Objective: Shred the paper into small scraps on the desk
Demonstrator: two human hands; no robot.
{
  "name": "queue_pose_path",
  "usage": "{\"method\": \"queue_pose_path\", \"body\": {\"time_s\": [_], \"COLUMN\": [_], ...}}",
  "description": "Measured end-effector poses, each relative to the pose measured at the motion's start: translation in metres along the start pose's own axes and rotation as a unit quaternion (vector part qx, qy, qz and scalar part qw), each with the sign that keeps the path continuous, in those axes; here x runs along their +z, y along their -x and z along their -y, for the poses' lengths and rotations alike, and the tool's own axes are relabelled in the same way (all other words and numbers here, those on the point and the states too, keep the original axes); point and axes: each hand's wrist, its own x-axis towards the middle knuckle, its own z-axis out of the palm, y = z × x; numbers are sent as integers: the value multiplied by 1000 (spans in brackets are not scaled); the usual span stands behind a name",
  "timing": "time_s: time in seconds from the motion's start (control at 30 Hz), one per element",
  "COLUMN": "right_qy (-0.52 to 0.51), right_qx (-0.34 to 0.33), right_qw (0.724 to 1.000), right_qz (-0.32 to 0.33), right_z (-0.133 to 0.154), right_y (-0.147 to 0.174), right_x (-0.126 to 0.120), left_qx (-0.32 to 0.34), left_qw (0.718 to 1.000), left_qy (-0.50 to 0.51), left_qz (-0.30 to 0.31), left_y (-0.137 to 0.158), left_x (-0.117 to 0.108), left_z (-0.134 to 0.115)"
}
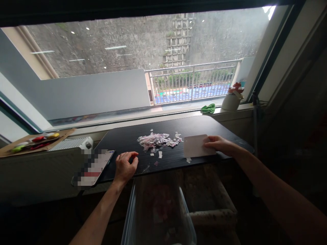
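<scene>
My right hand (217,144) grips the right edge of a white flat card (195,146) with rounded corners, thumb on its near face. The card stands tilted on the black table (194,126), right of a pile of torn paper scraps (155,140). A few scraps (188,160) lie at its lower edge. My left hand (126,163) rests near the table's front edge, left of the pile. Its fingers are loosely bent, the thumb stands apart, and nothing shows in it. Loose paper bits (160,154) lie between the hands.
A clear plastic bin (187,217) with scraps inside stands below the front edge, beside a worn box frame (214,216). A phone (98,166) lies at the table's left. A green cloth (208,108) and a white bottle (230,101) sit on the window sill.
</scene>
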Motion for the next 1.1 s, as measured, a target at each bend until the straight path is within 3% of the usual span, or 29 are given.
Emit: {"method": "queue_pose_path", "body": {"time_s": [0.47, 0.7, 0.9, 1.1], "right_qy": [1, 2, -26, 35], "right_qx": [-5, -40, -128, -186], "right_qw": [997, 996, 991, 982], "right_qz": [75, 74, -8, -10], "right_z": [-4, 2, 9, 22], "right_y": [9, 17, 2, -13], "right_x": [-9, -16, 24, 80], "left_qx": [-6, 0, -4, -17], "left_qw": [1000, 1000, 1000, 1000], "left_qy": [1, 4, -4, -7], "left_qz": [3, -3, 2, 9], "left_y": [0, 0, 1, 2], "left_x": [-1, 1, 1, 2], "left_z": [-3, 0, -2, -4]}}
